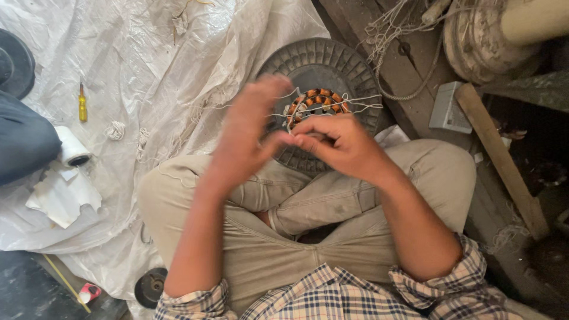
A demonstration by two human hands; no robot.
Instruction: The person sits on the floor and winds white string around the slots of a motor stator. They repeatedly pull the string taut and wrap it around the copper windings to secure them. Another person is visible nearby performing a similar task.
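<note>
Left hand (249, 133): blurring, so its grip is staying unclear.
Grey ribbed disc (349, 65): lower part hiding behind both hands.
Black wheel (13, 62): running off the left edge.

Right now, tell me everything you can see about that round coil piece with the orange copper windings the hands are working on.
The round winding core with orange copper coils is a ring of wound segments on a pale frame, lying flat on a dark grey ribbed disc just beyond the person's crossed legs. White strings run across and out of it. The right hand pinches strings at its near edge; the blurred left hand meets it there. Its near part is hidden.
</note>
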